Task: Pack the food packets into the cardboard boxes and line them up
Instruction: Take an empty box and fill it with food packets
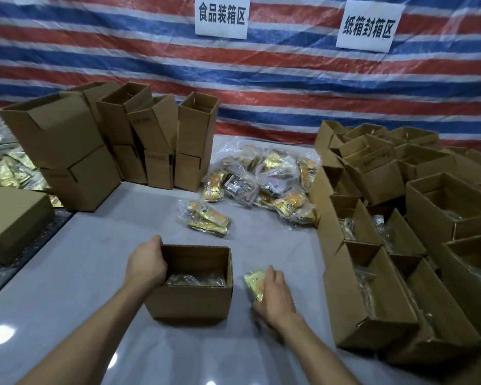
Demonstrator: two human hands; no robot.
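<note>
— Half done, roughly?
— About that, judging by the spread. Starting at the far left: a stack of empty boxes point(67, 140), open-topped and unfilled, with more food packets point(14, 169) heaped behind at the table's edge. Plenty of work waiting on that side.
— And in the middle?
— Found the open box point(190, 287) on the table point(81, 273), holding a low layer of packets inside. Steadied by the left hand point(146, 263), curled over the top of its left wall. Beyond it, one loose packet point(208, 220) lying alone, then a pile of packets point(267, 179) further back.
— And the right hand point(274, 293)?
— Down on a gold packet point(254, 282) just right of the open box, fingers bent over it. Cannot tell whether gripping or only pressing, with the contact hidden under the palm. Either way, not yet in the box.
— Over on the right?
— Rows of filled boxes point(372, 301) set side by side, flaps up, with clear wrappers inside the nearer ones. Reads as the finished, lined-up share.
— So what remains?
— Getting the gold packet in, topping up the open box, adding it to the rows, then working through the pile and the empties.
</note>
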